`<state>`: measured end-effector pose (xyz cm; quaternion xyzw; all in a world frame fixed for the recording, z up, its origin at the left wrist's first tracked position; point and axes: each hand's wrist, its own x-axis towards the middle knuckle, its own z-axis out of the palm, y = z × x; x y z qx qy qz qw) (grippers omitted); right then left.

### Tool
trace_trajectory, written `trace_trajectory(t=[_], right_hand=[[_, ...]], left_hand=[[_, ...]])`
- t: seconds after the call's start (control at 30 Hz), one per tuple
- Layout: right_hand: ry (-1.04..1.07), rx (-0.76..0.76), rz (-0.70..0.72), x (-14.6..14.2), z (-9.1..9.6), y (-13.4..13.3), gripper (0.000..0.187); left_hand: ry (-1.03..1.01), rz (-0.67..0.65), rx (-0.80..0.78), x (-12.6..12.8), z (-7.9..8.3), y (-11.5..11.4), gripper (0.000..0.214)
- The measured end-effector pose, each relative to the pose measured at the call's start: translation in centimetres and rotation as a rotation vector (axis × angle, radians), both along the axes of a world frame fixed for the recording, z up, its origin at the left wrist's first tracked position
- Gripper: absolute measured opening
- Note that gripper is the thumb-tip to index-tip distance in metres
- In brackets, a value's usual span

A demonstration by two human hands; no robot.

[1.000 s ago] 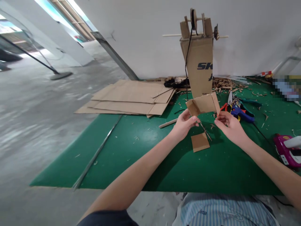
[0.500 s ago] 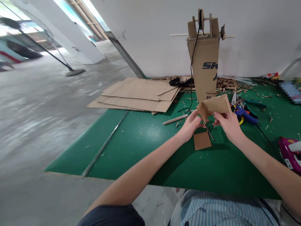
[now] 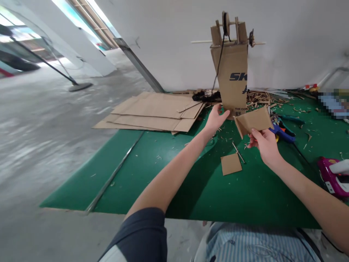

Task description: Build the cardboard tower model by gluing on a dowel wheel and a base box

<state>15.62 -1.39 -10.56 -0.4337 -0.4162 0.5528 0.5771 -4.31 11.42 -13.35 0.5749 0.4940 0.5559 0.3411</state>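
My right hand [image 3: 264,145] pinches a folded brown cardboard piece [image 3: 253,120] and holds it up above the green mat. My left hand [image 3: 217,118] is stretched forward with its fingers apart, just left of the base of a tall cardboard tower [image 3: 230,78] that carries a spool and stick axle on top; it holds nothing. A small square of cardboard [image 3: 231,163] lies flat on the mat below my hands, with a thin wooden stick [image 3: 238,151] beside it.
Flattened cardboard sheets [image 3: 156,111] lie at the mat's far left. A blue glue gun [image 3: 282,133], scissors and wood scraps sit right of the tower. A pink tool [image 3: 332,176] rests at the right edge. The green mat [image 3: 152,174] ends at the bare floor on the left.
My left hand has let go of the folded cardboard and reached forward toward the tower's base. My right hand now holds the piece alone, slightly further right.
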Motion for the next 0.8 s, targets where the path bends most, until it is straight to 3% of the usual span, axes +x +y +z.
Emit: trace_trajectory(t=[0.07,0.2,0.43,0.67,0.8], right_hand=[[-0.008,-0.037,0.011,-0.2,-0.3,-0.2,0.029],[-0.016,-0.113,0.018,-0.5,-0.7,-0.4,0.028],[0.020,-0.176,0.009,-0.7,-0.8,-0.8,0.026],[-0.159,-0.027,-0.026,0.3,0.1,-0.6,0.022],[-0.213,0.033,-0.077,1.3,0.6,0.2,0.022]], left_hand=[[-0.039,-0.037,0.028,0.2,0.7,0.8,0.049],[-0.012,-0.108,-0.012,-0.1,2.3,0.9,0.029],[0.041,-0.040,-0.085,0.4,4.5,-1.9,0.024],[-0.040,-0.029,-0.065,0.8,6.2,-3.9,0.026],[-0.052,-0.092,-0.106,0.4,6.4,-3.9,0.012]])
